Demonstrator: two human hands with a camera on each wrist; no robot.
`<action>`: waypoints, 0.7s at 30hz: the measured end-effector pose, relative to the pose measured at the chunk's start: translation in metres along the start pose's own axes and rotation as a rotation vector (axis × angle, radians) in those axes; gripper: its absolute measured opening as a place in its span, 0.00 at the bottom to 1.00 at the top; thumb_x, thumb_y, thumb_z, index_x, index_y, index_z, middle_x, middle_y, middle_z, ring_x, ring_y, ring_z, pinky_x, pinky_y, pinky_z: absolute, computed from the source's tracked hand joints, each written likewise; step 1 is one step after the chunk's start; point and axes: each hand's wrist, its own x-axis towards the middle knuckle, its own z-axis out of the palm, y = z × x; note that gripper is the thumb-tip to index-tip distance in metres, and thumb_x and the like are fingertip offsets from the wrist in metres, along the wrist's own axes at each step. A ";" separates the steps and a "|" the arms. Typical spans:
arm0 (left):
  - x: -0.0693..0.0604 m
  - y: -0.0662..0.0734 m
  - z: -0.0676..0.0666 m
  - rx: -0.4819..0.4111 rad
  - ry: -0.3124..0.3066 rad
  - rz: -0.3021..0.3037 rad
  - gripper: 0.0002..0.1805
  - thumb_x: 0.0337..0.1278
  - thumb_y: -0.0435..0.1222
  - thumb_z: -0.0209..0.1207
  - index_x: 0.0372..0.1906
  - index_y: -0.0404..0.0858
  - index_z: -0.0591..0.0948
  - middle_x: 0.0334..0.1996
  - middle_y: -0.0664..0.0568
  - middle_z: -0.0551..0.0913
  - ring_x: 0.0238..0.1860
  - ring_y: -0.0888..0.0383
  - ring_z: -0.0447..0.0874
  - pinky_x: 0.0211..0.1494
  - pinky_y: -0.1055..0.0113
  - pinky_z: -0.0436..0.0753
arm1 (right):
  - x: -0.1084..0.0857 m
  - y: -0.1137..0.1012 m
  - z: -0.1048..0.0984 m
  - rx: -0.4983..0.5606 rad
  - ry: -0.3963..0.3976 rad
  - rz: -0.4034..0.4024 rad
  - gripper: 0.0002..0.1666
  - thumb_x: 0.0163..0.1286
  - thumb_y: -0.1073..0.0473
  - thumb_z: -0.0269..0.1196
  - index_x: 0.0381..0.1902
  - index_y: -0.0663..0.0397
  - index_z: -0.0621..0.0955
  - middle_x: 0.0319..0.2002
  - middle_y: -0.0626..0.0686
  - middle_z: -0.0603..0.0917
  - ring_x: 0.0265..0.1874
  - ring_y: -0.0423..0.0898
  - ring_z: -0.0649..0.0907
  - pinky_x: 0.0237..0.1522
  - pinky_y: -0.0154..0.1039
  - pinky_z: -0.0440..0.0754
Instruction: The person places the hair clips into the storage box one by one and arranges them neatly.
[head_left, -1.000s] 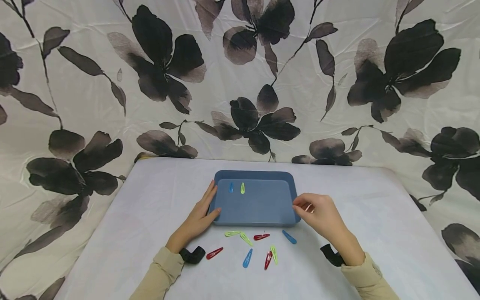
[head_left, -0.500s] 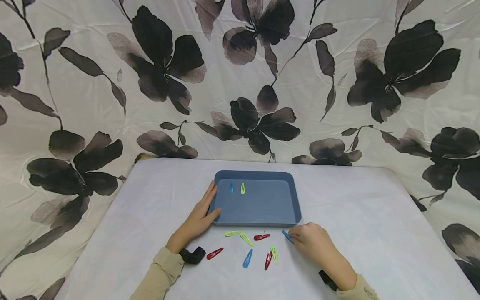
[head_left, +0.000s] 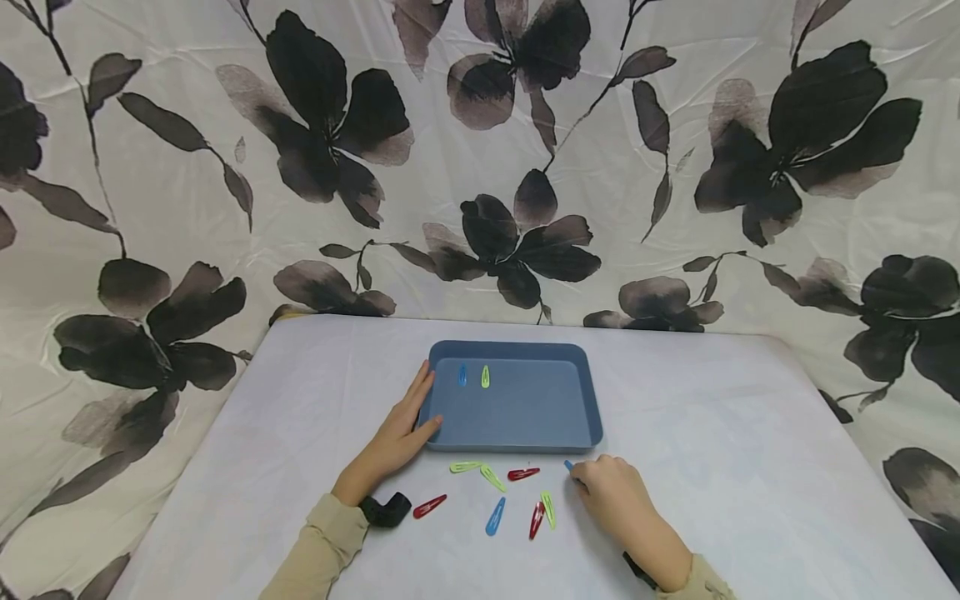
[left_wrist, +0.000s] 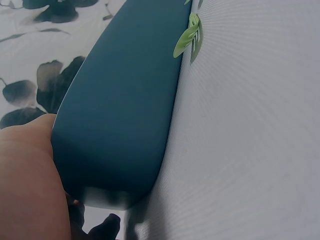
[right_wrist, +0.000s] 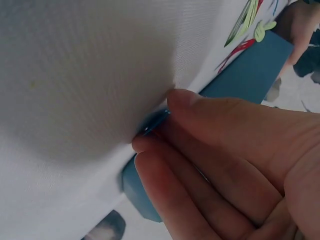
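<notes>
A blue-grey tray (head_left: 517, 408) lies on the table, with a blue clip (head_left: 462, 375) and a green clip (head_left: 485, 377) in its upper left. My left hand (head_left: 393, 437) rests on the tray's left edge, fingers straight; the left wrist view shows it against the tray wall (left_wrist: 115, 110). Just below the tray's lower right corner, my right hand (head_left: 615, 496) has its fingers round another blue clip (head_left: 568, 465). In the right wrist view that blue clip (right_wrist: 156, 120) is between the thumb and fingertips, at the table surface.
In front of the tray lie several loose clips: red ones (head_left: 430, 507), green ones (head_left: 492, 477) and a blue one (head_left: 495, 517). The white table (head_left: 712, 400) extends to either side, and a floral cloth (head_left: 525, 292) hangs behind.
My right hand has moved from the tray's right edge down to the blue clip near the corner, and its fingers have closed round that clip. My left hand has stayed in place.
</notes>
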 end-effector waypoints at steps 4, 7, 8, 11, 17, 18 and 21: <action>0.000 -0.001 0.000 0.000 0.000 0.003 0.40 0.70 0.36 0.55 0.78 0.31 0.49 0.80 0.46 0.40 0.78 0.46 0.41 0.73 0.39 0.50 | 0.002 0.003 0.002 0.046 0.044 -0.013 0.28 0.55 0.73 0.71 0.12 0.48 0.66 0.13 0.40 0.57 0.17 0.37 0.55 0.20 0.33 0.55; 0.001 -0.003 0.000 0.002 0.000 0.008 0.40 0.70 0.36 0.55 0.78 0.30 0.49 0.80 0.46 0.40 0.78 0.46 0.41 0.73 0.39 0.51 | 0.003 0.005 0.003 0.077 0.057 -0.019 0.32 0.55 0.76 0.69 0.14 0.45 0.60 0.17 0.41 0.51 0.20 0.38 0.52 0.23 0.33 0.52; 0.001 -0.003 0.000 0.003 -0.001 0.009 0.40 0.70 0.36 0.55 0.78 0.31 0.49 0.80 0.46 0.40 0.78 0.46 0.41 0.73 0.39 0.51 | 0.003 0.005 0.002 0.086 0.052 -0.012 0.32 0.54 0.77 0.69 0.14 0.45 0.61 0.17 0.41 0.52 0.20 0.38 0.52 0.23 0.33 0.52; 0.001 -0.003 0.001 0.005 0.000 0.011 0.40 0.70 0.36 0.55 0.78 0.30 0.49 0.80 0.46 0.40 0.78 0.45 0.41 0.73 0.38 0.51 | 0.003 0.007 0.003 0.096 0.066 0.015 0.19 0.51 0.78 0.69 0.14 0.51 0.78 0.14 0.41 0.68 0.16 0.35 0.63 0.20 0.30 0.65; 0.001 -0.003 0.001 0.000 0.002 -0.002 0.40 0.70 0.37 0.55 0.78 0.31 0.49 0.80 0.47 0.40 0.78 0.46 0.41 0.73 0.38 0.50 | 0.003 0.007 0.005 0.102 0.108 0.047 0.14 0.49 0.78 0.70 0.24 0.54 0.89 0.22 0.50 0.86 0.20 0.43 0.83 0.23 0.36 0.80; 0.000 -0.002 0.001 0.000 0.002 -0.004 0.40 0.70 0.37 0.55 0.78 0.31 0.49 0.80 0.47 0.40 0.78 0.46 0.41 0.73 0.38 0.50 | 0.003 0.007 0.004 0.104 0.112 0.049 0.14 0.49 0.78 0.69 0.24 0.54 0.88 0.22 0.50 0.86 0.19 0.42 0.81 0.22 0.36 0.79; 0.000 -0.002 0.001 0.005 0.002 -0.009 0.41 0.70 0.37 0.55 0.78 0.31 0.49 0.80 0.47 0.39 0.78 0.46 0.41 0.73 0.38 0.50 | 0.003 0.007 0.003 0.109 0.125 0.058 0.15 0.49 0.78 0.68 0.23 0.53 0.87 0.20 0.47 0.84 0.18 0.38 0.75 0.21 0.35 0.76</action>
